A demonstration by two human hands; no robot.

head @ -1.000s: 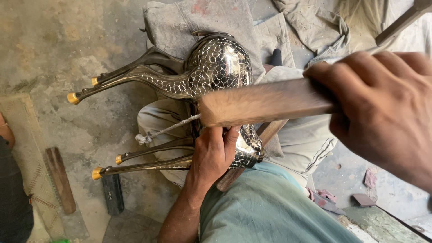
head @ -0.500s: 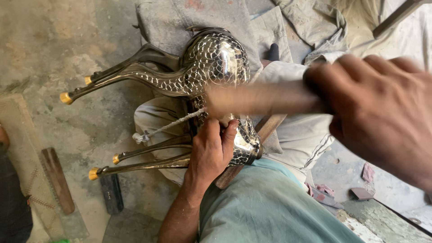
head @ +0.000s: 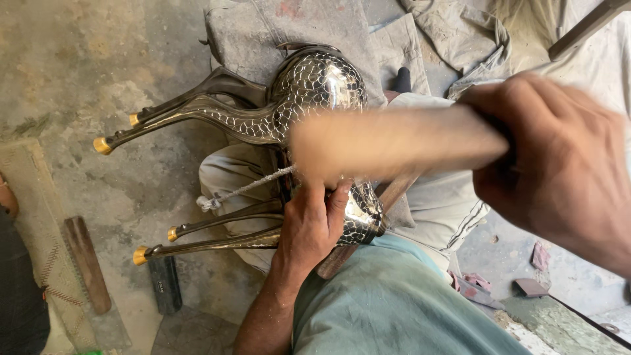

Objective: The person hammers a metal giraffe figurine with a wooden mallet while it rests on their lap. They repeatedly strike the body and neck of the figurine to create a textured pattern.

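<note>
A shiny metal animal figure with a scale pattern lies across my lap, its long legs with gold tips pointing left. My left hand presses on its body near the lower legs, fingers wrapped over the metal. A knotted white cord runs from under that hand to the left. My right hand grips a wooden stick, blurred with motion, held across and above the figure's body.
Grey cloths lie under and behind the figure. On the concrete floor at the left rest a flat wooden bar and a small dark block. Another person's foot shows at the left edge.
The wooden stick in my right hand has swung, now blurred and lower over the figure. My left hand keeps its hold on the figure.
</note>
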